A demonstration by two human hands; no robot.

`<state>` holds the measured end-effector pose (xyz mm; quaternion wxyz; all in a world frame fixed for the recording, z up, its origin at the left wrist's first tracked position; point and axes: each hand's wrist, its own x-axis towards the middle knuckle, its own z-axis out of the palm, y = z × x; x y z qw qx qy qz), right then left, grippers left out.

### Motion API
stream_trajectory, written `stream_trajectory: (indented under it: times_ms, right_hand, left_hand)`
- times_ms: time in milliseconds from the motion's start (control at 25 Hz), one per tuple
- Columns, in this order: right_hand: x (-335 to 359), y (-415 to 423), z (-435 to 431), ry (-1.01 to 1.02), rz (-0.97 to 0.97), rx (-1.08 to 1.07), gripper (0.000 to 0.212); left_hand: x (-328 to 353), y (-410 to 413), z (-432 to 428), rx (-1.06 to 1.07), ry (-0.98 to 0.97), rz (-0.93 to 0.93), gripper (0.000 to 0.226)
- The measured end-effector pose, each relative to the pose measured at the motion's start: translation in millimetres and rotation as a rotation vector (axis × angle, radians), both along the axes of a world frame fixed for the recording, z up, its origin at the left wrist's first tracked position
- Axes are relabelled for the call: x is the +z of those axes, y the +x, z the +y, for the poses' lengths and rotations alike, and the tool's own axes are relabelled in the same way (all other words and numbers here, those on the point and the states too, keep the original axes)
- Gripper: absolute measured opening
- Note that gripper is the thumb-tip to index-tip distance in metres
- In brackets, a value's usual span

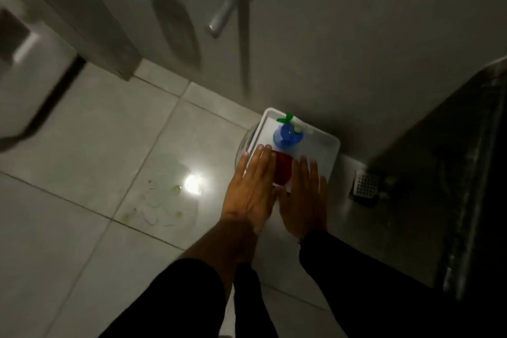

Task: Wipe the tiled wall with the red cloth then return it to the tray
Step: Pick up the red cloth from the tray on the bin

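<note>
Dim bathroom, pale glossy floor tiles (90, 145) underfoot, and you are looking down with a lamp glare on the floor at left of centre. At far left a grey box-like fitting (30, 63) sits blurred. Further right, a chrome tap lever (230, 0) juts from the plain grey tiled wall (356, 35).

Your left hand (251, 186) is flat and spread, fingers straight, gripping nothing, hovering over the near left edge of the white rectangular plastic tray (326, 151) that sits on the floor against the wall. Just right of it, between your hands, the folded red cloth (282, 170) lies in the near part of the tray. Beyond it stands a blue spray bottle with a green trigger (286, 134). Your right hand (306, 197) is likewise open and empty, beside the cloth. At right, a square metal floor drain (366, 182) and a dark glass panel (452, 173).

Whether wiping is done or not begun, you cannot tell from this; the cloth is in the tray, unheld.
</note>
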<state>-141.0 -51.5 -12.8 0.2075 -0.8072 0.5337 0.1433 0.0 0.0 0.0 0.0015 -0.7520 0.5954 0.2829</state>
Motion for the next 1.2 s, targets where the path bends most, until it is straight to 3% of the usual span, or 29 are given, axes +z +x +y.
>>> stream_trajectory:
  times_ms: [160,360,440,680,760,840,960,1000,1080,1200]
  right_hand:
    - [-106,-12,-57,0.138,0.019,-0.165,0.068]
    - [-183,8,-105,0.397,-0.175,-0.678,0.081]
    - [-201,10,-111,0.456,-0.255,-0.817,0.073]
    - [-186,-2,-101,0.461,-0.692,-1.128,0.034]
    - [-155,5,-84,0.447,-0.816,-1.135,0.026]
    - [-121,18,-60,0.538,-0.876,-1.045,0.031]
    - [-89,33,-20,0.997,-0.933,-0.927,0.092]
    - [-82,46,-3,1.161,-0.905,-0.895,0.098]
    - [-84,82,37,1.36,-0.766,-0.756,0.07]
    - [-112,142,97,1.312,-0.534,-0.605,0.032]
  left_hand:
    - [-102,-20,-49,0.152,0.168,0.056,0.088]
    - [-165,-36,-112,0.517,0.345,0.131,0.08]
    - [-179,-38,-128,0.61,0.387,0.181,0.076]
    - [-157,-29,-118,0.794,0.18,0.488,0.05]
    - [-133,-13,-93,0.878,0.08,0.649,0.048]
    - [-110,13,-55,0.995,0.048,0.938,0.053]
    - [-84,54,21,1.083,0.072,1.272,0.053]
    - [-83,66,52,1.108,0.065,1.314,0.05]
    - [-92,84,114,1.183,0.015,1.324,0.046]
    - [-130,106,195,1.404,-0.092,1.164,0.053]
